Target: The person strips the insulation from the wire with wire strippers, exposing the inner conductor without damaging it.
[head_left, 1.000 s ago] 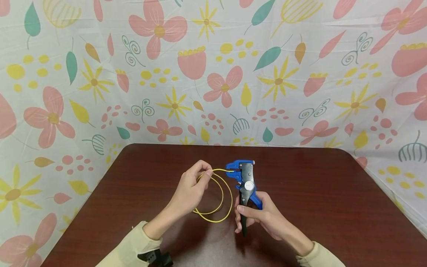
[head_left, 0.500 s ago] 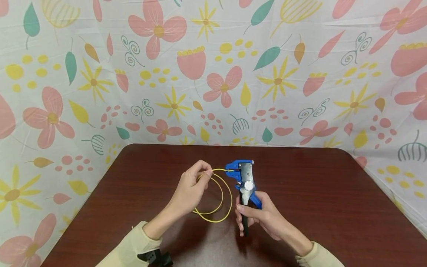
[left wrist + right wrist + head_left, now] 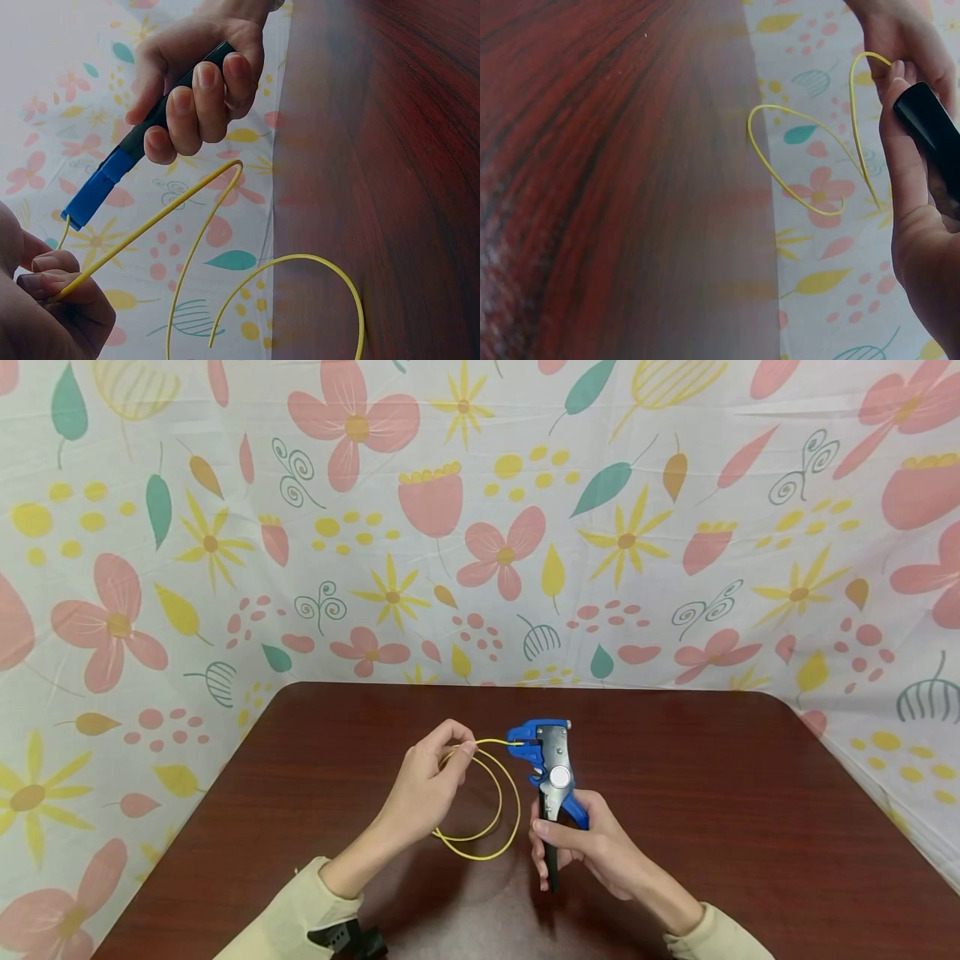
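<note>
My left hand (image 3: pixel 427 785) pinches a yellow wire (image 3: pixel 483 858) between thumb and fingertips. The wire hangs below it in loose loops, its free end curling in the left wrist view. In my right hand (image 3: pixel 592 843) is a blue, silver and black wire stripper (image 3: pixel 557 745), upright with its head at the top. My fingers curl round its black handle, with the thumb across the front. A short stretch of wire runs from the left fingertips into the blue jaws, which face left. In the right wrist view the black handle end (image 3: pixel 930 120) hides part of the left hand.
A dark reddish-brown table (image 3: pixel 712 793) lies beneath both hands. Floral cloth (image 3: pixel 502 635) hangs behind it and along the sides. A black strap with a device (image 3: pixel 347 937) sits at the left sleeve.
Since a second ago, the stripper's black handle has swung slightly toward the blue one, and its jaws look closer around the wire. The left hand has hardly moved.
</note>
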### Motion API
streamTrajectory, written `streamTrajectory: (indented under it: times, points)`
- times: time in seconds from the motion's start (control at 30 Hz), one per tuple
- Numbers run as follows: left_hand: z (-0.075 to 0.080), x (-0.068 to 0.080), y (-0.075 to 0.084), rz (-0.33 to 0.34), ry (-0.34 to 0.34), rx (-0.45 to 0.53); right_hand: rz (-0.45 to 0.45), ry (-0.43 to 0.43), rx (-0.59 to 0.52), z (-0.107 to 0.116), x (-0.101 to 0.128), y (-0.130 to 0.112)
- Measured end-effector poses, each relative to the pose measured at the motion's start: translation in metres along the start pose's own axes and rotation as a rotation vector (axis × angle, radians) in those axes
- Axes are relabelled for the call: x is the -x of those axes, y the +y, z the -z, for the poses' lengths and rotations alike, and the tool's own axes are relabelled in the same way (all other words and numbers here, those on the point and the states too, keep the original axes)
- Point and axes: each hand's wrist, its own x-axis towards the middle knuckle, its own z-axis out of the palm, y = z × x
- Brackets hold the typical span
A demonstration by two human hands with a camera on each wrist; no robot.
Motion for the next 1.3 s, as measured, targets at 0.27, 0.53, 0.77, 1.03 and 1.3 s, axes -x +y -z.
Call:
streamTrajectory:
  times: [0.27, 0.53, 0.77, 1.03, 1.3]
  points:
    - [-0.0007, -0.0005, -0.0021, -0.005, -0.006, 0.018, 0.002, 0.017, 0.028, -0.0015, -0.0003, -0.0007]
    - [-0.0017, -0.0018, -0.0032, -0.011, -0.002, 0.013, -0.006, 0.019, 0.024, -0.0009, -0.0004, -0.0007]
    - [-0.0029, -0.0023, -0.0024, -0.007, -0.001, 0.013, -0.007, -0.005, 0.010, -0.0003, -0.0013, 0.0002]
    - [-0.0029, -0.0025, -0.0022, -0.003, 0.000, 0.002, -0.003, 0.000, 0.010, -0.0010, -0.0012, 0.0008]
    - [-0.0022, -0.0027, -0.0036, -0.016, 0.005, -0.022, -0.004, 0.012, 0.021, -0.0007, -0.0013, 0.0021]
